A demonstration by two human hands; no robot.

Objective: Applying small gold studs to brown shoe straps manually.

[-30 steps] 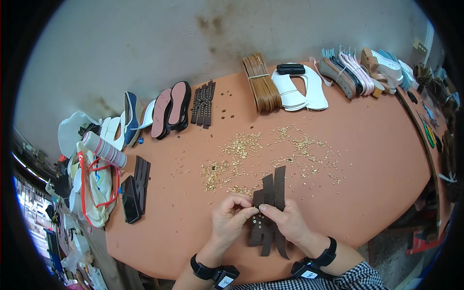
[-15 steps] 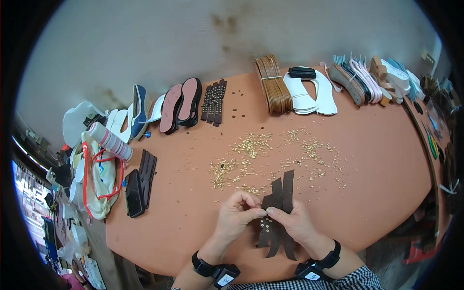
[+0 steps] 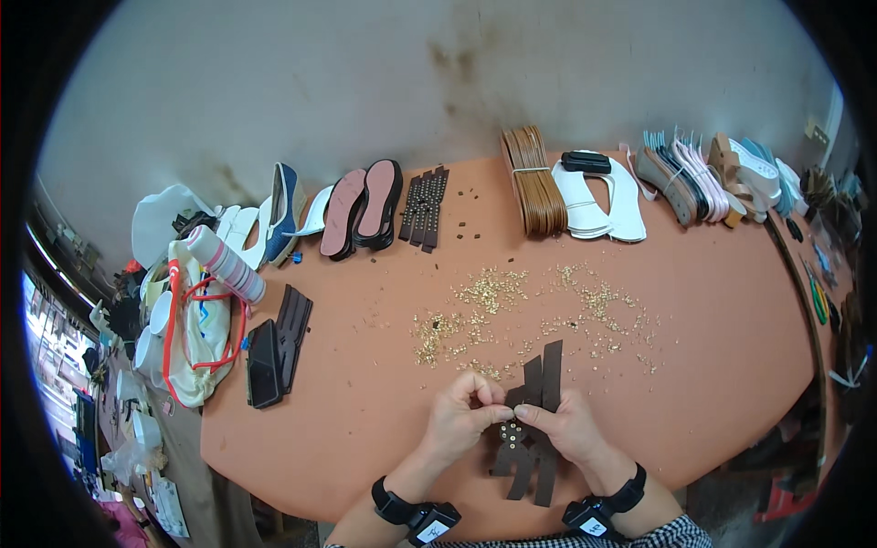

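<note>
Dark brown leather straps (image 3: 539, 402) lie on the orange table (image 3: 365, 365) near its front edge. My left hand (image 3: 461, 420) and my right hand (image 3: 571, 429) meet over them, fingertips pinched together at the straps' left side, where small gold studs (image 3: 513, 438) sit in the leather. Whether a loose stud is between my left fingers is too small to tell. Loose gold studs (image 3: 530, 306) are scattered just beyond my hands. Both wrists wear black bands.
Along the far edge lie shoe soles (image 3: 365, 205), studded dark strips (image 3: 425, 205), a bundle of tan straps (image 3: 534, 187), white shoe parts (image 3: 598, 196) and more soles (image 3: 703, 173). Dark leather pieces (image 3: 274, 352) and a white bag with red handles (image 3: 196, 324) are at the left.
My hands stay together over the straps; the fingers shift slightly. The view has drifted a little.
</note>
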